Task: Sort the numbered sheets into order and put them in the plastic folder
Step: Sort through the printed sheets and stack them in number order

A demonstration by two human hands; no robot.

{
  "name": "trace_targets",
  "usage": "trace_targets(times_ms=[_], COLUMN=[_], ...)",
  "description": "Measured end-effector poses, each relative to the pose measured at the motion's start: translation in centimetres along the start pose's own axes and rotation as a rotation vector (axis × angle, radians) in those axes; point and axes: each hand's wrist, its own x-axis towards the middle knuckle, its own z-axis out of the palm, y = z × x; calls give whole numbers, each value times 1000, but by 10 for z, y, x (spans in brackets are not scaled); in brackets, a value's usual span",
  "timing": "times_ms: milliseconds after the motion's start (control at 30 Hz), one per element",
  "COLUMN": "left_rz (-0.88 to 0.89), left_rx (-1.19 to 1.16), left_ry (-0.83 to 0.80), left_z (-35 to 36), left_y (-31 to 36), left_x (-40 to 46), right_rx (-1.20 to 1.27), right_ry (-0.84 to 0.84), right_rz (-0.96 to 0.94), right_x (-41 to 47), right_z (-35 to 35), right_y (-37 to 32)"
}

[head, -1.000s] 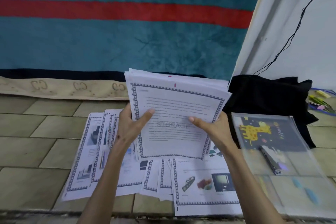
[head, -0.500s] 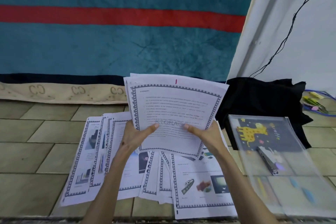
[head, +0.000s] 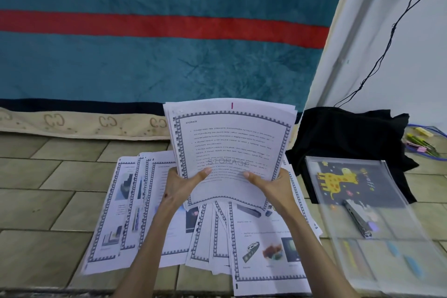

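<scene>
Stack of sheets [head: 229, 150] held upright above the floor, top page headed STORAGE. Left hand [head: 180, 185] and right hand [head: 273, 185] grip its lower corners, thumbs across the front, other fingers hidden behind. Loose sheets [head: 263, 247] fanned on the tiles [head: 48, 201] beneath. Plastic folder [head: 377, 220] lies flat to the right, stapler [head: 358, 219] on it

Held stack [head: 229, 143] above spread sheets [head: 266, 249] – plastic folder [head: 391, 237] right, stapler [head: 358, 218] on it
</scene>
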Motion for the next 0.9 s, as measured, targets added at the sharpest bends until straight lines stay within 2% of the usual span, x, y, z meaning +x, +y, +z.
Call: trace_targets(times_ms=[200, 433, 633, 733, 900], left_rz=[-63, -42, 120, 238, 395], left_rx=[67, 39, 60, -18, 16], left_ry=[-52, 2, -75, -132, -125], left_z=[-1, 2, -9, -21, -22], left_y=[-21, -19, -6, 28, 86], left_x=[1, -5, -6, -1, 13], right_rx=[29, 32, 31, 75, 80], right_ry=[11, -40, -144, -163, -135], right_rz=[63, 75, 21, -79, -215], right_x=[-1, -1, 1, 8, 29], right_z=[0, 0, -11, -19, -18], right_y=[14, 17, 2, -26, -66])
